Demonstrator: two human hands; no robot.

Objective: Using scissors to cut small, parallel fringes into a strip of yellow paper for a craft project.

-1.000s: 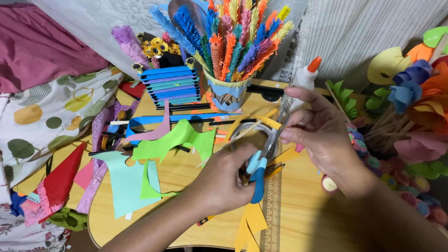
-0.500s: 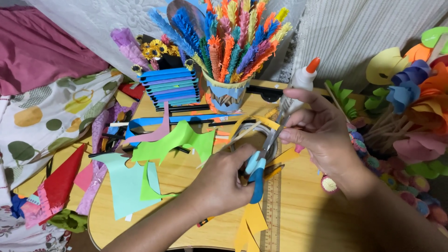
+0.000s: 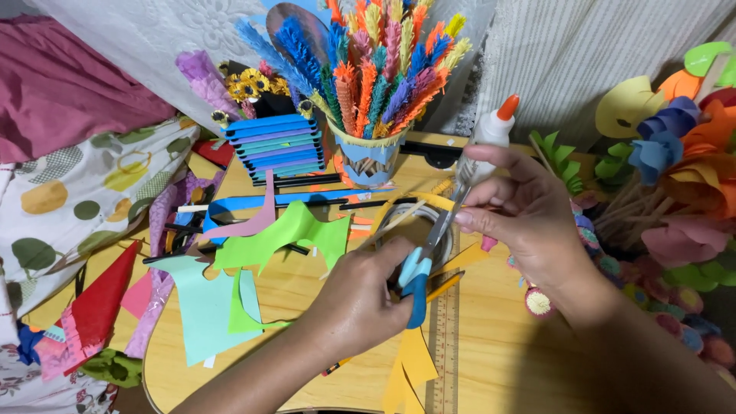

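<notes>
Left grip closed through the blue handles of scissors, blades angled up over the wooden table. Right grip pinching something thin at the blade tips, too small to tell what. Just behind: glue bottle, cup of paper stalks; ruler beneath the scissors, green paper to the left.
</notes>
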